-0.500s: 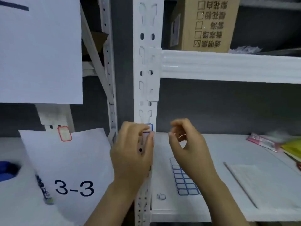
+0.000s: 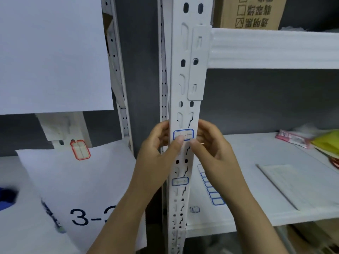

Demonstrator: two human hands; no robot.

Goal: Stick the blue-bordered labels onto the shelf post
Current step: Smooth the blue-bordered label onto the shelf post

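Grey wall [image 2: 256,99] and white shelves [image 2: 275,48] sit behind the shelf post [image 2: 185,88], where the right hand [image 2: 212,145] has now joined the left hand [image 2: 156,145], both pinching the post with thumbs pressing the blue-bordered label [image 2: 183,133] at their 12 o'clock, so it looks nearly stuck.

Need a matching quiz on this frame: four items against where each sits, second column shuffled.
1. red-bordered label
2. label sheet
3. cardboard box
4. upper blue-bordered label

A. on the upper shelf
B. pressed by left hand and right hand on the shelf post
C. flat on the lower shelf
D. on the far-left post

Pairs: 1-D, 2-C, 3-A, 4-B
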